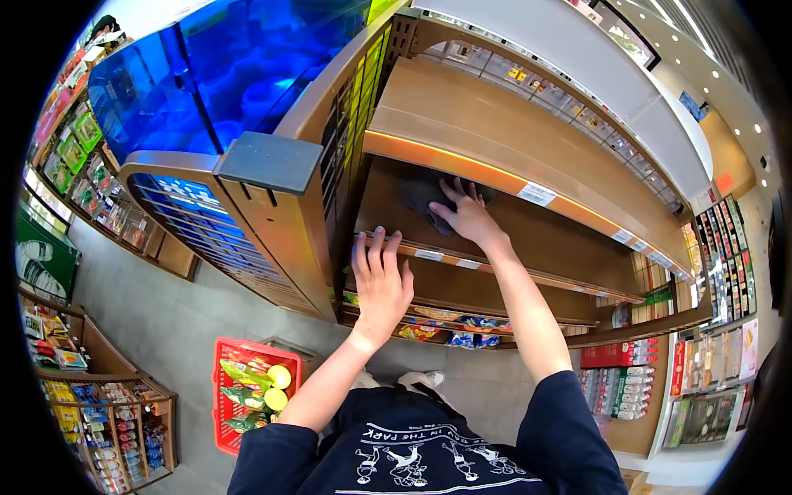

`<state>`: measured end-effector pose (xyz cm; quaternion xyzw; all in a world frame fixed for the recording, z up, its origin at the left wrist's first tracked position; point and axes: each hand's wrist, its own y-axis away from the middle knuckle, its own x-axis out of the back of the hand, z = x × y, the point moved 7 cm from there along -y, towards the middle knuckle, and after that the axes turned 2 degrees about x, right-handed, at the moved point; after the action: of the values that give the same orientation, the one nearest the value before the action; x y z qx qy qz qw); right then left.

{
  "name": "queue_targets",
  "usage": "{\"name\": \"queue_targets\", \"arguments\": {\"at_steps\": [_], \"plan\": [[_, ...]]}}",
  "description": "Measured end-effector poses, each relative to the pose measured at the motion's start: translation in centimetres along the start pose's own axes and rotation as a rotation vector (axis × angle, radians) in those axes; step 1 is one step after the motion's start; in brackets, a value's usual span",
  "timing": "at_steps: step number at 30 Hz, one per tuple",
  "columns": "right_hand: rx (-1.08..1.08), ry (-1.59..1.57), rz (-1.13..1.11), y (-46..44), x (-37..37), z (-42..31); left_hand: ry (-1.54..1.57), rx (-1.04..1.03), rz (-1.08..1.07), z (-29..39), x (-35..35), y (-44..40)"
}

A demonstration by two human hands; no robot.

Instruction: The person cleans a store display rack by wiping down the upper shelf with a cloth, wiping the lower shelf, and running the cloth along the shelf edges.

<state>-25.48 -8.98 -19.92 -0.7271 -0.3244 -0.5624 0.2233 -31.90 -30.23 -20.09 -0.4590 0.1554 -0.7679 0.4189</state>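
Observation:
My right hand (467,210) reaches onto a brown shelf board (536,262) under an upper shelf, its fingers spread over a dark grey cloth (422,200). The cloth is bunched flat against the board, pressed beneath that hand. My left hand (382,285) is at the left end of the same shelf, fingers stretched out and fingertips at its front edge, holding nothing. White price labels (429,255) line the front edge of this board.
Above is an upper shelf (462,107) with a lit front edge. Snack packets (474,338) sit on the lowest level. A red basket (219,412) with yellow and green items stands on the floor at left. A blue clear tank (256,66) rises at the upper left.

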Motion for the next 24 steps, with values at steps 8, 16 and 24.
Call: {"name": "queue_targets", "arguments": {"at_steps": [8,16,24], "plan": [[0.082,-0.061,-0.206,2.7,-0.9,-4.8,0.006,0.029,0.01,-0.1,-0.8,0.3],[0.198,-0.059,0.034,-1.7,-2.4,-6.8,-0.042,-0.032,-0.044,0.0,0.0,0.0],[-0.013,-0.225,-0.086,-0.3,-0.4,-0.2,-0.13,-0.012,-0.057,0.7,0.5,-0.1]]}}
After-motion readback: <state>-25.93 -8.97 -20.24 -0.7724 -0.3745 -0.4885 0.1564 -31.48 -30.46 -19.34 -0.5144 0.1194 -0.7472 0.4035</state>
